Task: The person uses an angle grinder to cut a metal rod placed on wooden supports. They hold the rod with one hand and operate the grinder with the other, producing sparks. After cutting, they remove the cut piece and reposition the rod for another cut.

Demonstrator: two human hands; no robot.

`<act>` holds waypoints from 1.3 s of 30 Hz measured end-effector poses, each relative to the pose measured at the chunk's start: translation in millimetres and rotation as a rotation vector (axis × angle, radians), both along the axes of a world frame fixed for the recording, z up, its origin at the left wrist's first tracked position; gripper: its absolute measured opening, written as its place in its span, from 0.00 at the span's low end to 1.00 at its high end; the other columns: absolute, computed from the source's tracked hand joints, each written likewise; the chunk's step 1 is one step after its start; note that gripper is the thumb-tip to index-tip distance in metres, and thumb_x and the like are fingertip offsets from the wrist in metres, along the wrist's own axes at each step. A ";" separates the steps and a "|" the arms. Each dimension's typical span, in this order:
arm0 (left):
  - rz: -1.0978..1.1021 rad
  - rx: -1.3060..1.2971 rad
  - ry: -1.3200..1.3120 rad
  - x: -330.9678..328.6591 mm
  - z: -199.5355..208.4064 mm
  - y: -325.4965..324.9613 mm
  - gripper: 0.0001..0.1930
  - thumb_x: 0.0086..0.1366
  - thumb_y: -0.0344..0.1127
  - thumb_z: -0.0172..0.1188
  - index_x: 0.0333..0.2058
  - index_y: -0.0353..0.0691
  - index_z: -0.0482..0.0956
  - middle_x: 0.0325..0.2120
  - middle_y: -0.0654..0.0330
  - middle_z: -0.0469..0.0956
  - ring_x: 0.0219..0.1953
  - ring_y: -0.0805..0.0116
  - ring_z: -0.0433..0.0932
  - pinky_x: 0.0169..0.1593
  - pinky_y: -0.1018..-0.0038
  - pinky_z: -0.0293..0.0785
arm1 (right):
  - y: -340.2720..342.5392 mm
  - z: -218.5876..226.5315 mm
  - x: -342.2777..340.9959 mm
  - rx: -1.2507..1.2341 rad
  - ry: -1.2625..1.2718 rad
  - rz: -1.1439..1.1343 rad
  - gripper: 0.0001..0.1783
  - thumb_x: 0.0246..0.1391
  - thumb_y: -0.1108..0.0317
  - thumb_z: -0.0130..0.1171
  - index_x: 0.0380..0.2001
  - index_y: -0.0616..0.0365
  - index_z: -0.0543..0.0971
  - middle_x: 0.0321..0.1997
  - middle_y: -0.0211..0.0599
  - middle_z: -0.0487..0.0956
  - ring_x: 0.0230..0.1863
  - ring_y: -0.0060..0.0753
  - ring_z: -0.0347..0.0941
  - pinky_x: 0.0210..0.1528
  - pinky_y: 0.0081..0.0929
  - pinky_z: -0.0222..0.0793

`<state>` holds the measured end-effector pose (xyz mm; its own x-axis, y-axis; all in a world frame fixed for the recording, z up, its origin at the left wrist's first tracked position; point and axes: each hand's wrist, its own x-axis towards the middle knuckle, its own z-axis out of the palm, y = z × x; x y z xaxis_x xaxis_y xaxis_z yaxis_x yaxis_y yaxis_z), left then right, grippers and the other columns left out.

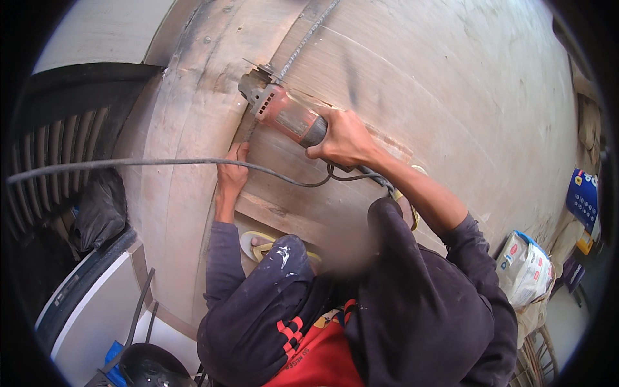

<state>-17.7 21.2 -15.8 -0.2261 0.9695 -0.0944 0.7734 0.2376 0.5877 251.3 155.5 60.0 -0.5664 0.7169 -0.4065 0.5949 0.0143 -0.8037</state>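
So, from my remote seat, my right hand (pixel 348 137) is wrapped round the grinder (pixel 284 115); my left hand (pixel 232 170) looks curled closed on the ribbed bar (pixel 309 39). The disc (pixel 256 65) sits by the bar, above the floor (pixel 451 116). I'd hold it square, left hand well back, cord (pixel 161 162) clear.

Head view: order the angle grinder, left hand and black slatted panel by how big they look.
Largest to smallest:
1. black slatted panel
2. angle grinder
3. left hand
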 end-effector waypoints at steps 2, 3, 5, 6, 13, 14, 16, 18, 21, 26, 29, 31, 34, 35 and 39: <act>-0.017 0.009 -0.009 -1.2 1.8 -0.2 0.17 0.73 0.43 0.48 0.37 0.33 0.78 0.28 0.40 0.78 0.32 0.34 0.76 0.32 0.54 0.72 | 0.0 -1.3 1.7 -0.012 -0.001 -0.002 0.33 0.29 0.58 0.67 0.43 0.66 0.80 0.29 0.58 0.81 0.34 0.55 0.80 0.43 0.43 0.75; -0.024 0.013 -0.015 -1.2 1.9 -0.4 0.17 0.73 0.43 0.48 0.37 0.33 0.78 0.28 0.40 0.78 0.32 0.34 0.76 0.32 0.54 0.72 | 0.2 -2.1 2.1 -0.020 -0.001 0.001 0.33 0.28 0.58 0.68 0.42 0.66 0.80 0.29 0.58 0.81 0.34 0.55 0.80 0.43 0.43 0.75; -0.018 -0.007 -0.008 -0.6 3.0 -0.4 0.17 0.73 0.43 0.48 0.37 0.33 0.78 0.27 0.40 0.78 0.32 0.34 0.76 0.32 0.54 0.71 | 0.1 -3.4 2.5 -0.030 0.003 0.000 0.33 0.28 0.58 0.68 0.42 0.67 0.80 0.29 0.59 0.81 0.34 0.55 0.80 0.42 0.43 0.75; -0.016 -0.015 -0.003 -0.6 3.7 -0.2 0.17 0.73 0.43 0.48 0.36 0.33 0.78 0.27 0.39 0.77 0.31 0.34 0.76 0.32 0.54 0.71 | -0.2 -3.8 2.3 -0.031 0.005 -0.003 0.33 0.28 0.58 0.68 0.41 0.67 0.80 0.29 0.59 0.81 0.34 0.56 0.80 0.42 0.43 0.75; -0.010 -0.042 0.023 -0.6 3.8 0.6 0.19 0.74 0.45 0.47 0.34 0.33 0.76 0.24 0.39 0.75 0.30 0.33 0.74 0.30 0.53 0.69 | -1.9 -8.4 2.4 0.025 0.043 -0.023 0.31 0.28 0.63 0.68 0.41 0.70 0.80 0.23 0.55 0.80 0.27 0.48 0.79 0.37 0.40 0.73; -0.002 -0.044 0.023 -0.2 3.4 0.7 0.19 0.74 0.45 0.47 0.33 0.33 0.76 0.23 0.38 0.75 0.30 0.33 0.74 0.30 0.53 0.69 | -1.3 -7.5 2.3 0.010 0.031 -0.015 0.31 0.28 0.61 0.68 0.40 0.69 0.80 0.25 0.56 0.80 0.29 0.51 0.79 0.39 0.41 0.73; -0.003 -0.040 0.032 -0.4 2.2 1.1 0.20 0.74 0.45 0.47 0.33 0.33 0.76 0.23 0.39 0.74 0.29 0.33 0.74 0.30 0.52 0.69 | 0.2 -4.5 2.0 -0.020 0.006 0.001 0.32 0.28 0.58 0.68 0.40 0.67 0.80 0.28 0.59 0.81 0.34 0.56 0.80 0.42 0.43 0.74; -0.020 -0.024 0.052 -1.9 0.4 1.8 0.20 0.74 0.45 0.47 0.33 0.32 0.76 0.22 0.39 0.75 0.29 0.34 0.74 0.30 0.52 0.69 | -0.7 -3.9 3.5 -0.001 0.032 -0.004 0.32 0.29 0.58 0.68 0.40 0.67 0.80 0.28 0.59 0.81 0.34 0.56 0.80 0.42 0.43 0.74; -0.048 -0.012 0.013 -7.8 2.3 2.5 0.21 0.74 0.45 0.45 0.33 0.32 0.77 0.24 0.41 0.76 0.29 0.35 0.75 0.32 0.53 0.71 | -4.0 3.0 5.7 0.007 0.046 -0.012 0.31 0.29 0.59 0.68 0.40 0.67 0.79 0.28 0.59 0.80 0.34 0.56 0.80 0.42 0.43 0.74; -0.029 0.191 0.131 15.4 19.6 -2.5 0.21 0.73 0.47 0.47 0.49 0.33 0.74 0.44 0.46 0.77 0.49 0.47 0.75 0.48 0.61 0.71 | -11.3 19.2 11.4 -0.019 0.108 0.008 0.33 0.29 0.59 0.68 0.43 0.67 0.79 0.28 0.58 0.81 0.34 0.56 0.80 0.43 0.43 0.74; -0.024 0.221 -0.528 46.3 25.2 -17.0 0.27 0.66 0.45 0.56 0.57 0.34 0.66 0.53 0.51 0.71 0.57 0.54 0.70 0.56 0.63 0.68 | -18.7 26.1 8.3 -0.052 0.233 0.023 0.37 0.28 0.59 0.69 0.48 0.64 0.79 0.33 0.54 0.82 0.35 0.47 0.80 0.43 0.37 0.74; -0.004 0.080 -1.118 63.2 34.5 -29.7 0.35 0.61 0.43 0.64 0.61 0.34 0.61 0.57 0.55 0.67 0.60 0.59 0.67 0.59 0.63 0.66 | -19.0 31.1 0.2 -0.034 0.312 0.052 0.39 0.27 0.58 0.68 0.50 0.64 0.78 0.36 0.54 0.82 0.36 0.47 0.80 0.43 0.38 0.74; -0.006 -0.058 -1.619 85.3 52.5 -28.8 0.44 0.53 0.38 0.73 0.64 0.35 0.57 0.60 0.57 0.64 0.62 0.63 0.64 0.62 0.65 0.64 | -15.3 37.3 -15.2 0.003 0.456 0.110 0.40 0.27 0.56 0.67 0.50 0.63 0.77 0.40 0.53 0.81 0.39 0.47 0.78 0.45 0.38 0.73; -0.040 -0.039 -1.536 91.9 66.2 -20.8 0.45 0.50 0.34 0.74 0.64 0.35 0.58 0.60 0.56 0.64 0.62 0.63 0.64 0.62 0.65 0.65 | -12.6 38.0 -22.6 -0.001 0.516 0.124 0.40 0.27 0.56 0.67 0.49 0.64 0.77 0.40 0.53 0.80 0.40 0.48 0.78 0.45 0.38 0.72; 0.014 -0.148 -1.130 92.8 94.8 -7.2 0.41 0.44 0.26 0.77 0.57 0.34 0.65 0.53 0.56 0.71 0.54 0.64 0.73 0.55 0.68 0.72 | -12.7 44.6 -34.6 0.066 0.690 0.091 0.38 0.26 0.51 0.67 0.42 0.67 0.79 0.34 0.54 0.79 0.39 0.51 0.74 0.47 0.37 0.67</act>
<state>75.0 14.0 79.0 0.0503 0.9301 -0.3638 -0.1842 0.3667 0.9119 216.7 142.8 104.6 -0.7385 0.6651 0.1109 -0.0576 0.1016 -0.9932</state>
